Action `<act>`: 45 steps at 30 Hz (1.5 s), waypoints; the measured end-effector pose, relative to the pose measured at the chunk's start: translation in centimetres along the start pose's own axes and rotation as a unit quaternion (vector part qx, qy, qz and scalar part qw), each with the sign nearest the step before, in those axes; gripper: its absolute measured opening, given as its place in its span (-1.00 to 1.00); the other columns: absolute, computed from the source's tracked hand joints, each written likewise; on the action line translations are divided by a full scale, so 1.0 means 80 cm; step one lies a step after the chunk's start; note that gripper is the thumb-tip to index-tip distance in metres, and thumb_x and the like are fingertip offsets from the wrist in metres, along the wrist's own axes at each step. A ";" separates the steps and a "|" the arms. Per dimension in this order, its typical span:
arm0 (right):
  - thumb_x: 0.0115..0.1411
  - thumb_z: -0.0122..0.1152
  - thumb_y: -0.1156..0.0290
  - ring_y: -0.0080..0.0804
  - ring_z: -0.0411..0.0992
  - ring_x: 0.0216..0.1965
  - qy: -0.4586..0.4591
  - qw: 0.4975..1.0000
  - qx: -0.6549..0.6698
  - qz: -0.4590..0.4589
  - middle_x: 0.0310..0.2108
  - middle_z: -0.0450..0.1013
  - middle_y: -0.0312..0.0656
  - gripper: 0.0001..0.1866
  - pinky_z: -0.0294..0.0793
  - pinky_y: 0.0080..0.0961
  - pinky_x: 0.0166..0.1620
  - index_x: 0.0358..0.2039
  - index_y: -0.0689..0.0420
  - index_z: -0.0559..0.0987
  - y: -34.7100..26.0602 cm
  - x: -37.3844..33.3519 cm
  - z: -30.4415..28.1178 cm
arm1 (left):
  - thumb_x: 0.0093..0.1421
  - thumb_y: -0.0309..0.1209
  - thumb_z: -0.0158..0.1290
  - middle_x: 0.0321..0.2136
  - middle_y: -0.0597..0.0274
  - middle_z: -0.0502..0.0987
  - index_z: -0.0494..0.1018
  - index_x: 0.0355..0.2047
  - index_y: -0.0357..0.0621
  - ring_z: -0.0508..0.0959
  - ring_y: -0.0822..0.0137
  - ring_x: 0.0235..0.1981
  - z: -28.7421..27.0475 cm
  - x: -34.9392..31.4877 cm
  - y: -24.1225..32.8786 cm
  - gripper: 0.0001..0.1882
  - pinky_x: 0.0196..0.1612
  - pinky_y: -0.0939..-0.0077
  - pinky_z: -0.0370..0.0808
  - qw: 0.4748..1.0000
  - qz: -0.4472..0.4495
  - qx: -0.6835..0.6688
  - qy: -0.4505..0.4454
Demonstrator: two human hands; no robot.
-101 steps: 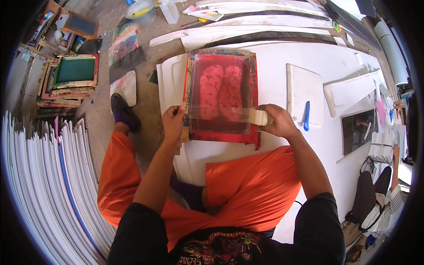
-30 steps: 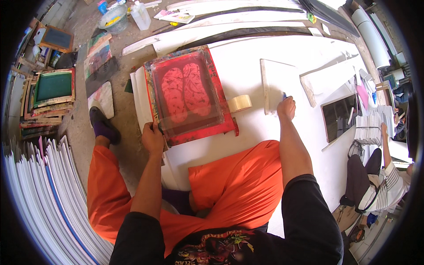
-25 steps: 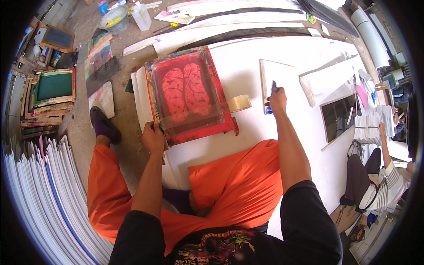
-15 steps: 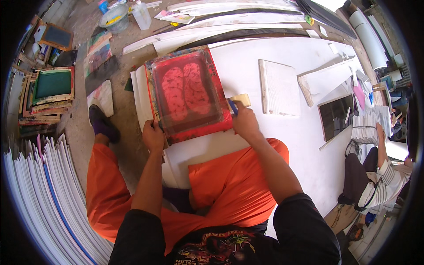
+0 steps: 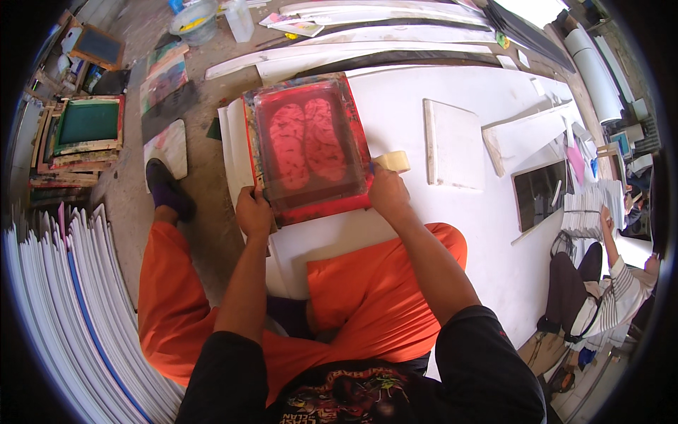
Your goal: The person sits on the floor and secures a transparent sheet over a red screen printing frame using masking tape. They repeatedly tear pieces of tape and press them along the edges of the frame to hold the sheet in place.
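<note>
A red-stained printing screen frame lies on a stack of white sheets on the white table, with two pink oval shapes in its mesh. My left hand grips the frame's near left corner. Against the frame's near right edge, my right hand is closed around a small blue tool, of which only the tip shows. A beige roll of tape lies just beyond that hand. My legs in orange trousers are below the table edge.
A white board and a dark framed panel lie on the table to the right. Green screen frames are stacked on the floor at left, above piles of white sheets. Another person sits at lower right.
My right hand reached right to the white board, picked up the small blue tool and came back to the frame's right edge. The left hand stayed on the frame.
</note>
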State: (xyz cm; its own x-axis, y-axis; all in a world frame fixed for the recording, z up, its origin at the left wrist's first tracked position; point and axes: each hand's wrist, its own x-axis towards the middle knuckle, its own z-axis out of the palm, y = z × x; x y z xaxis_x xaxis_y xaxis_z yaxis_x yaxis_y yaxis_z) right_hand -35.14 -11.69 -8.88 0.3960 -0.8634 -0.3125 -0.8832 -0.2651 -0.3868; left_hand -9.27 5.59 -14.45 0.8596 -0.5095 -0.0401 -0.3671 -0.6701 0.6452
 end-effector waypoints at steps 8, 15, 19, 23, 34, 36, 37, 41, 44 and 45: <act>0.30 0.19 0.44 0.24 0.62 -0.06 -0.006 1.000 -0.023 0.014 -0.14 0.61 0.26 -0.78 0.64 0.05 -0.01 -0.11 0.31 0.55 -0.004 -0.026 0.001 | 0.44 -0.24 0.08 -0.21 -0.07 0.69 0.60 -0.10 -0.27 0.67 -0.14 -0.19 -0.001 0.000 0.009 -0.70 -0.08 0.06 0.54 1.000 -0.024 -0.002 -0.007; 0.25 0.24 0.40 0.23 0.62 -0.08 -0.016 0.998 -0.055 0.000 -0.13 0.61 0.24 -0.58 0.62 0.09 0.00 0.11 0.25 0.52 0.004 -0.066 -0.014 | 0.43 -0.23 0.12 -0.27 -0.13 0.69 0.61 -0.15 -0.31 0.68 -0.13 -0.23 0.006 0.009 -0.004 -0.68 -0.11 0.10 0.56 0.997 -0.029 -0.061 0.037; 0.20 0.35 0.34 0.22 0.60 -0.06 0.091 0.996 0.018 -0.019 -0.09 0.61 0.17 -0.39 0.61 0.08 0.00 0.26 0.10 0.45 0.030 -0.032 -0.032 | 0.42 -0.20 0.16 -0.32 -0.13 0.68 0.60 -0.19 -0.35 0.68 -0.08 -0.29 0.015 0.021 -0.031 -0.64 -0.15 0.15 0.56 0.993 0.017 -0.102 0.049; 0.12 0.50 0.29 0.18 0.63 -0.08 0.017 0.999 -0.047 -0.013 -0.14 0.65 0.08 -0.36 0.63 0.05 -0.04 0.19 0.05 0.44 0.032 0.013 -0.074 | 0.42 -0.19 0.17 -0.39 -0.02 0.67 0.59 -0.22 -0.37 0.63 0.15 -0.37 0.009 0.022 -0.032 -0.63 -0.20 0.23 0.55 0.989 0.024 -0.147 0.019; 0.18 0.49 0.32 0.20 0.65 -0.15 0.166 0.979 -0.093 0.068 -0.17 0.63 0.14 -0.29 0.64 0.09 -0.14 0.23 0.03 0.27 0.130 0.098 -0.064 | 0.41 -0.26 0.20 -0.48 0.18 0.59 0.58 -0.25 -0.36 0.51 0.43 -0.45 -0.060 0.031 0.057 -0.68 -0.30 0.44 0.47 0.974 0.131 -0.182 -0.009; 0.21 0.46 0.30 0.20 0.63 -0.10 0.188 0.978 -0.068 0.053 -0.09 0.59 0.17 -0.28 0.63 0.10 -0.10 0.26 0.07 0.24 0.136 0.103 -0.040 | 0.40 -0.26 0.21 -0.52 0.20 0.56 0.59 -0.27 -0.35 0.50 0.44 -0.47 -0.067 0.033 0.076 -0.68 -0.33 0.45 0.46 0.966 0.157 -0.205 0.000; 0.23 0.45 0.29 0.20 0.61 -0.07 0.198 0.978 -0.056 0.047 -0.05 0.57 0.18 -0.28 0.62 0.10 -0.08 0.27 0.08 0.23 0.138 0.101 -0.030 | 0.40 -0.26 0.22 -0.54 0.21 0.55 0.59 -0.28 -0.35 0.49 0.44 -0.48 -0.072 0.031 0.090 -0.68 -0.34 0.45 0.46 0.969 0.150 -0.195 -0.006; 0.36 0.28 0.12 0.28 0.53 0.03 0.256 0.966 0.021 -0.005 -0.01 0.52 0.19 -0.34 0.57 0.12 -0.01 0.31 0.10 0.21 0.132 0.092 -0.010 | 0.39 -0.26 0.23 -0.57 0.22 0.54 0.60 -0.31 -0.36 0.47 0.46 -0.51 -0.086 0.023 0.134 -0.68 -0.37 0.45 0.44 0.975 0.140 -0.171 -0.028; 0.45 0.12 0.26 0.30 0.50 0.07 0.156 0.985 -0.057 -0.042 0.10 0.46 0.19 -0.51 0.57 0.15 0.03 0.30 0.03 0.25 0.118 0.077 0.010 | 0.39 -0.24 0.23 -0.57 0.22 0.56 0.60 -0.32 -0.35 0.48 0.48 -0.52 -0.094 0.021 0.167 -0.66 -0.39 0.46 0.43 0.968 0.166 -0.189 -0.017; 0.47 0.08 0.26 0.23 0.51 0.07 0.129 0.986 -0.086 -0.057 0.07 0.43 0.14 -0.53 0.62 0.08 0.00 0.30 0.08 0.25 0.120 0.071 0.020 | 0.39 -0.24 0.24 -0.57 0.23 0.57 0.60 -0.32 -0.35 0.49 0.48 -0.53 -0.097 0.019 0.182 -0.66 -0.39 0.46 0.43 0.963 0.177 -0.201 -0.010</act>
State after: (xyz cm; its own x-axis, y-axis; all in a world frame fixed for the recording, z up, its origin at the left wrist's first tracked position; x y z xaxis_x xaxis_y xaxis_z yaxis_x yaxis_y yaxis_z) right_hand -40.98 -18.49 -15.76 0.4379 -0.8983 -0.0363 -0.8749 -0.4165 -0.2472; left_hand -10.55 -0.69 0.80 0.6968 -0.6810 0.2251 -0.4661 -0.1913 0.8638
